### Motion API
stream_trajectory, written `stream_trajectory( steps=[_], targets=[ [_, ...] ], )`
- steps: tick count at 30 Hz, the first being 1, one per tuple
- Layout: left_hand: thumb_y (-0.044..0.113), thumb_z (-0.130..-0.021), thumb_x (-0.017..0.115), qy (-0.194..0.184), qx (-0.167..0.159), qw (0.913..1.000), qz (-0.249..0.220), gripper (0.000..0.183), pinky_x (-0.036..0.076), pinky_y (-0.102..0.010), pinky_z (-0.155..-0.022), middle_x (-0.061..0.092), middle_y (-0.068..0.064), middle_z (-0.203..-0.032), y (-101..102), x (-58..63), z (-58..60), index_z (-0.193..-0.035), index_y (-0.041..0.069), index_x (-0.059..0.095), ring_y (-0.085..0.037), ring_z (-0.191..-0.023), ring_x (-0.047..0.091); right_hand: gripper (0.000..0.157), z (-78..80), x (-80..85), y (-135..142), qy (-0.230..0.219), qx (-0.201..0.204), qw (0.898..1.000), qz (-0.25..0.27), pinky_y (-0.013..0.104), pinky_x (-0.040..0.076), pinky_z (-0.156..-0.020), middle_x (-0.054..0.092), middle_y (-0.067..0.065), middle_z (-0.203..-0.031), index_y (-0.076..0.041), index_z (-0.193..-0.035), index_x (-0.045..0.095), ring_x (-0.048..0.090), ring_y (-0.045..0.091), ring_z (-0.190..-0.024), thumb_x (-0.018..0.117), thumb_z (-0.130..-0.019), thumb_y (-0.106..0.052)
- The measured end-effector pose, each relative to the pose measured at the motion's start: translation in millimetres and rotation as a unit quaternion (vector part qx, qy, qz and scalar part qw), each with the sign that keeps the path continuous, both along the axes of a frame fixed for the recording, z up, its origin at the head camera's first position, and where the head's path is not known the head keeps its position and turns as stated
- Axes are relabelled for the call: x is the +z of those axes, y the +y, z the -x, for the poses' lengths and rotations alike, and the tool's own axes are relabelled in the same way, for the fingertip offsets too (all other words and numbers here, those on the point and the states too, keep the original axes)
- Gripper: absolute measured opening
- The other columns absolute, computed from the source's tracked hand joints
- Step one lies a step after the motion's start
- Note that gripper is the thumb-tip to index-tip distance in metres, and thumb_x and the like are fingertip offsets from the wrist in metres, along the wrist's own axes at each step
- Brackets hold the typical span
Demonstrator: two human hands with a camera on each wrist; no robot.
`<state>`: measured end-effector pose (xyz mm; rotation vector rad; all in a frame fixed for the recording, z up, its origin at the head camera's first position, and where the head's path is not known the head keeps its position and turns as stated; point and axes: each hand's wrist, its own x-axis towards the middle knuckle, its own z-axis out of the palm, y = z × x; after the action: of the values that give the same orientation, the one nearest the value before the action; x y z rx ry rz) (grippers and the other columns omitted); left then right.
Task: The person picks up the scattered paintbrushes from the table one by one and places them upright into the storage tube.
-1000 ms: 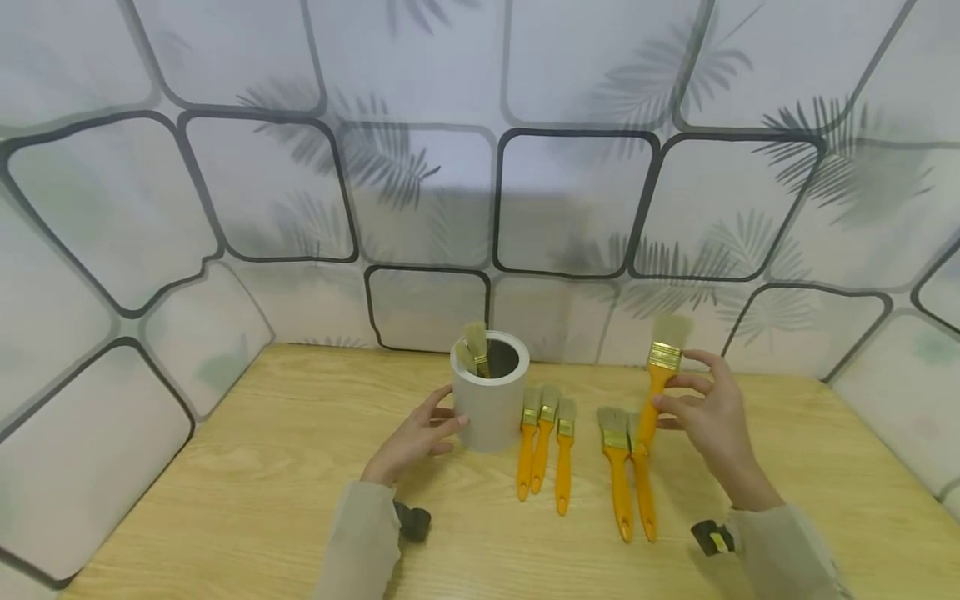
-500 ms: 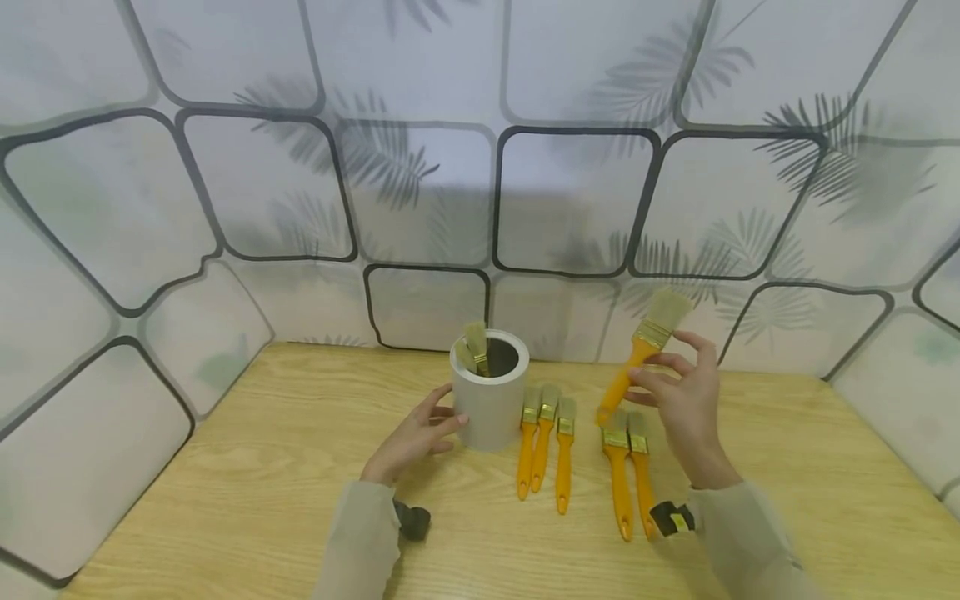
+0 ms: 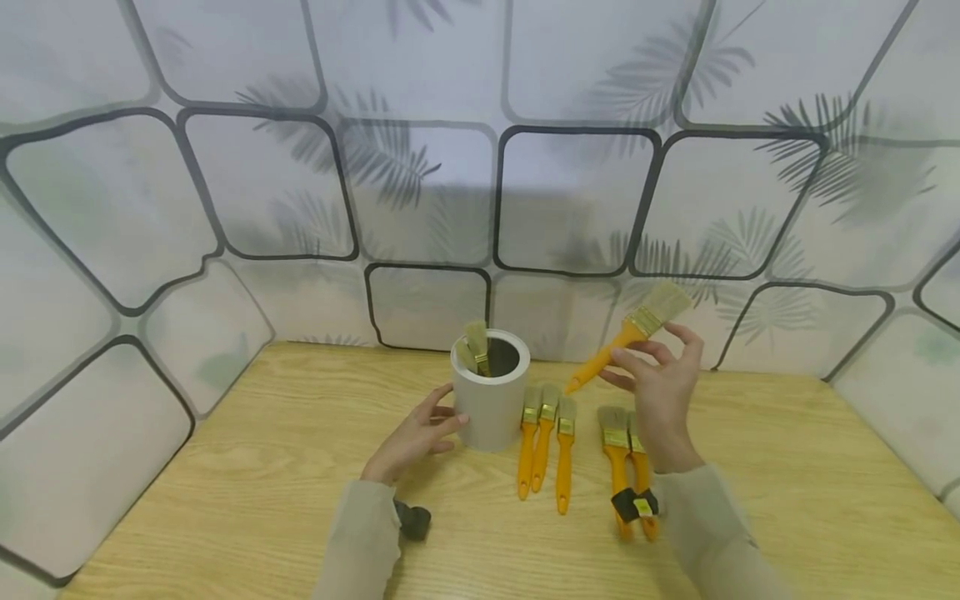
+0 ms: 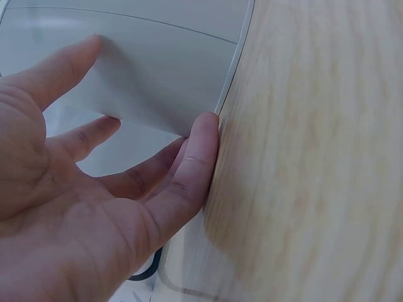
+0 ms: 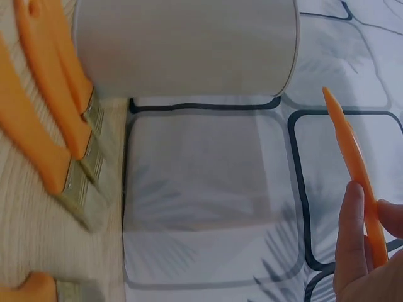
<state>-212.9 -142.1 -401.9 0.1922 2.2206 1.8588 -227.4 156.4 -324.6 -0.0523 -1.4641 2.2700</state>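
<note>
In the head view my left hand (image 3: 412,437) touches the left side of a light grey cylindrical pot (image 3: 491,417) with spread fingers. The left wrist view shows its fingertips (image 4: 204,123) against the smooth wall of the pot, close to the base. Two paintbrushes (image 3: 477,342) stand in the pot, bristles up. My right hand (image 3: 663,396) pinches a wide paintbrush (image 3: 618,337) with an orange handle, raised over the table. It tilts, with its bristles up and right and its handle end pointing left toward the pot. The right wrist view shows the orange handle (image 5: 356,157) between thumb and fingers.
Three narrower paintbrushes (image 3: 564,467) lie just right of the pot. Two more brushes (image 3: 615,450) lie further right, partly hidden under my right wrist and its black strap (image 3: 633,504). A patterned wall covering (image 3: 570,208) rises behind the wooden table (image 3: 247,500).
My right hand has lifted the wide paintbrush off the right-hand brushes and moved left, turning the handle from nearly upright to slanted leftward. The left hand and the pot have stayed put.
</note>
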Motion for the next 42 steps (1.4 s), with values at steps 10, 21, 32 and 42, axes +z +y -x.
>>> stream_trajectory(
  steps=[10, 21, 32, 42],
  targets=[
    [0.023, -0.102, 0.065, -0.001, -0.001, 1.0, 0.004, 0.073, 0.053, -0.051, -0.1, 0.04, -0.031, -0.147, 0.2, -0.9, 0.3, -0.16, 0.006, 0.024, -0.048, -0.13, 0.048, 0.062, 7.0, 5.9, -20.1, 0.028, -0.006, 0.999, 0.044, 0.038, 0.064, -0.066, 0.057, 0.013, -0.089, -0.012, -0.129, 0.034, 0.069, 0.02, -0.066, 0.068, -0.087, 0.018],
    [0.022, -0.102, 0.064, 0.001, 0.0, 1.0, 0.001, 0.072, 0.054, -0.05, -0.099, 0.041, -0.032, -0.145, 0.7, 1.3, -0.3, -0.16, 0.004, 0.025, -0.047, -0.128, 0.05, 0.066, 22.8, 11.3, -48.1, 0.078, -0.013, 0.997, 0.005, 0.038, 0.064, -0.068, 0.059, 0.013, -0.091, -0.01, -0.131, 0.034, 0.069, 0.019, -0.067, 0.068, -0.085, 0.021],
    [0.023, -0.102, 0.064, -0.003, -0.001, 1.0, 0.006, 0.073, 0.054, -0.05, -0.099, 0.04, -0.032, -0.147, 1.2, 1.6, 0.0, -0.16, 0.006, 0.024, -0.048, -0.131, 0.047, 0.069, 25.7, -1.2, -76.4, 0.122, -0.009, 0.975, -0.186, 0.034, 0.064, -0.069, 0.061, 0.021, -0.104, -0.003, -0.141, 0.034, 0.068, 0.019, -0.072, 0.068, -0.086, 0.02],
    [0.024, -0.102, 0.065, -0.007, 0.006, 1.0, -0.003, 0.073, 0.053, -0.05, -0.1, 0.045, -0.028, -0.144, 1.2, -2.4, 2.6, -0.161, 0.008, 0.025, -0.043, -0.125, 0.055, 0.046, 25.1, -12.2, -81.2, 0.211, -0.049, 0.895, -0.389, 0.046, 0.063, -0.071, 0.065, 0.025, -0.103, 0.008, -0.127, 0.05, 0.07, 0.038, -0.083, 0.071, -0.087, 0.013]
  ],
)
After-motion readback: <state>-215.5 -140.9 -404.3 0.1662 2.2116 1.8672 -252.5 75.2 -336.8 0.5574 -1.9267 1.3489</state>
